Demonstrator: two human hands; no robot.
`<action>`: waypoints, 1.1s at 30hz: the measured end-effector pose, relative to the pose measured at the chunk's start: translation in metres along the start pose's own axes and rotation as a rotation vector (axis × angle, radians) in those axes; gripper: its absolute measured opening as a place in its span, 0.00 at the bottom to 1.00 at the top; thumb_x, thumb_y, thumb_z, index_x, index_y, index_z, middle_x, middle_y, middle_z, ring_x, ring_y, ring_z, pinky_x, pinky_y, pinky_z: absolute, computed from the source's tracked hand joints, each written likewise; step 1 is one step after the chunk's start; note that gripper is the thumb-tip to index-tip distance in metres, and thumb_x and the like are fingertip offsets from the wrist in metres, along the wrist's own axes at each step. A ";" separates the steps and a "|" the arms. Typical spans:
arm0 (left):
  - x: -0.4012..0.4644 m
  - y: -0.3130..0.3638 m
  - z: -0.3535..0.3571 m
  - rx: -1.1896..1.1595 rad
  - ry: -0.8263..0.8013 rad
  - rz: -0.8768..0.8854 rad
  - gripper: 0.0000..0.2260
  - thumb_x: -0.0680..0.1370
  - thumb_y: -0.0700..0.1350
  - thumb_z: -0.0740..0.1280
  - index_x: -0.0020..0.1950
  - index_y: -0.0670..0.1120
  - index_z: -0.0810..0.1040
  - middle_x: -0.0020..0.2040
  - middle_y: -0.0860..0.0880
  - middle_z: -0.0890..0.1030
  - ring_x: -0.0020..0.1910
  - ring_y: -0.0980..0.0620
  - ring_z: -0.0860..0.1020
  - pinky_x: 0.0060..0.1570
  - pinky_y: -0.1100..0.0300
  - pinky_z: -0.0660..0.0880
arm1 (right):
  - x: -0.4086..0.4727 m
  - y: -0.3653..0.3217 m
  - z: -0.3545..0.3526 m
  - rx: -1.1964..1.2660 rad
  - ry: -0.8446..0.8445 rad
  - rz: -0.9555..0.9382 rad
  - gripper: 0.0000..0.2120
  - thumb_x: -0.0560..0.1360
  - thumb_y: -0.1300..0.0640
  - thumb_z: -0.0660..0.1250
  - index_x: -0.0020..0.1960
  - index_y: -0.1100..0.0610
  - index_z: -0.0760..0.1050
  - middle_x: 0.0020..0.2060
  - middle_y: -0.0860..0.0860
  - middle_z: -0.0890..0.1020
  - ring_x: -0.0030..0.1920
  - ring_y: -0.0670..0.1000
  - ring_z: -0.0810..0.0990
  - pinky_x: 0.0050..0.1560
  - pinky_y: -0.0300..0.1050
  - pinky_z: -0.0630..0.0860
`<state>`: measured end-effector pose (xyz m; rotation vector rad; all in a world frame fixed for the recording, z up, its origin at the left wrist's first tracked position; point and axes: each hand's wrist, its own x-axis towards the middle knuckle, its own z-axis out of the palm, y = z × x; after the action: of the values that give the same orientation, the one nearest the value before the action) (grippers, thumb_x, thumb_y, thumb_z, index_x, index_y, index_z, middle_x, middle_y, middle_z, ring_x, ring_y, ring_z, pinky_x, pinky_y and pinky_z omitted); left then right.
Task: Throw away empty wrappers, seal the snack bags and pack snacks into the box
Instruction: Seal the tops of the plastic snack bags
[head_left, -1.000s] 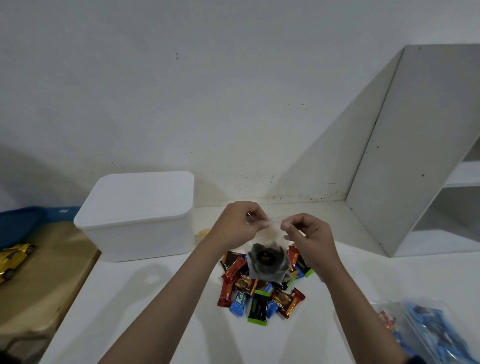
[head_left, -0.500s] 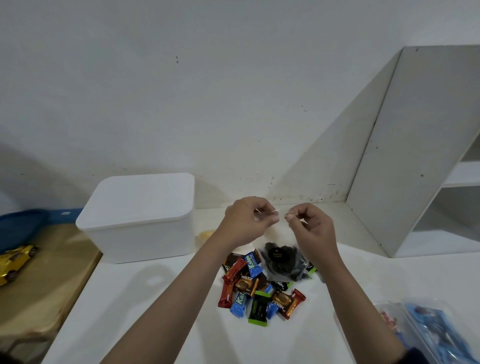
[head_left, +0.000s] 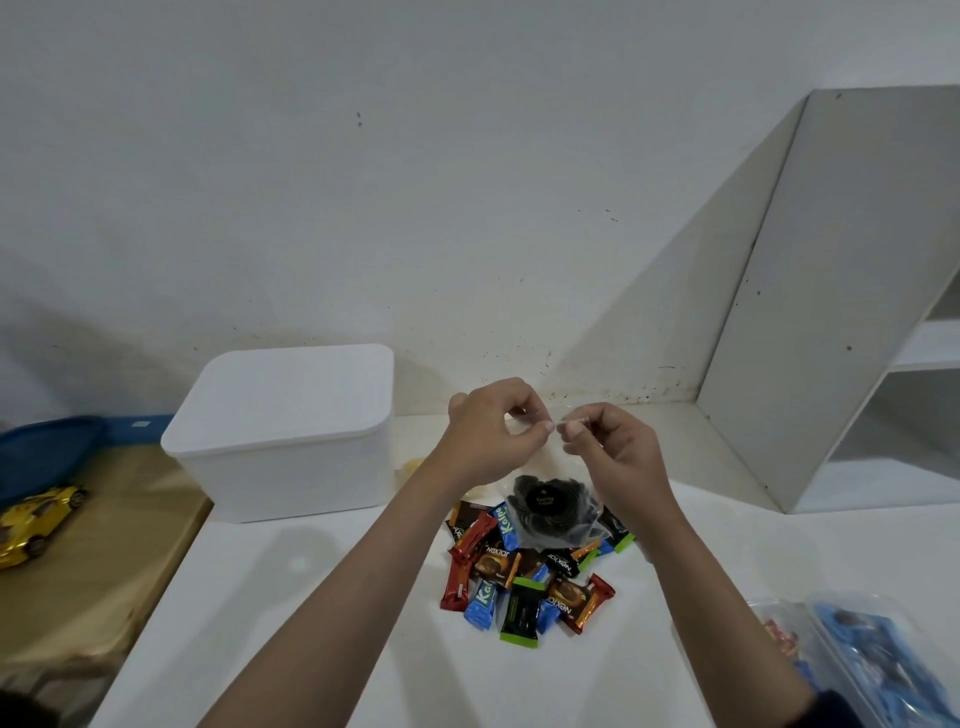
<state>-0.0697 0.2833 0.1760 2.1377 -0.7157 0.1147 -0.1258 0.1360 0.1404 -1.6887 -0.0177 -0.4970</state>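
Note:
A clear snack bag (head_left: 550, 506) with dark round cookies hangs above the table. My left hand (head_left: 498, 431) and my right hand (head_left: 613, 447) both pinch its top edge, fingertips almost touching. Below the bag lies a pile of wrapped snacks (head_left: 524, 577) in red, blue, green and orange wrappers. A white box (head_left: 285, 431) with its lid on stands at the left, close to the wall.
More clear bags with blue and red snacks (head_left: 857, 654) lie at the lower right. A white shelf unit (head_left: 831, 312) rises at the right. Left of the white table (head_left: 311, 623) are a wooden surface, a yellow toy car (head_left: 39, 519) and a blue lid (head_left: 47, 452).
The bag has tilted and swung slightly; both hands have shifted a little along its top edge and still pinch it.

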 end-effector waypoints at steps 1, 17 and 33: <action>0.000 0.000 0.000 -0.007 -0.002 -0.002 0.05 0.74 0.47 0.70 0.38 0.52 0.77 0.42 0.56 0.81 0.47 0.60 0.78 0.64 0.52 0.59 | 0.000 0.000 0.000 -0.001 -0.003 -0.002 0.04 0.77 0.65 0.64 0.46 0.62 0.78 0.41 0.58 0.82 0.41 0.49 0.80 0.45 0.46 0.79; 0.002 -0.002 -0.007 -0.166 -0.115 -0.068 0.02 0.72 0.40 0.73 0.41 0.45 0.81 0.36 0.54 0.80 0.33 0.67 0.76 0.37 0.76 0.72 | 0.002 -0.002 -0.001 0.022 -0.009 0.021 0.01 0.73 0.64 0.69 0.44 0.61 0.80 0.39 0.51 0.83 0.40 0.45 0.79 0.42 0.40 0.78; -0.001 0.001 -0.005 -0.125 -0.087 -0.037 0.03 0.73 0.44 0.72 0.40 0.50 0.80 0.37 0.56 0.80 0.38 0.61 0.76 0.42 0.67 0.74 | 0.004 -0.001 0.000 0.076 0.032 -0.005 0.09 0.72 0.65 0.70 0.38 0.52 0.81 0.35 0.51 0.83 0.37 0.49 0.79 0.42 0.47 0.78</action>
<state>-0.0701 0.2871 0.1800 2.0450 -0.7145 -0.0427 -0.1226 0.1349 0.1427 -1.6065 -0.0173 -0.5205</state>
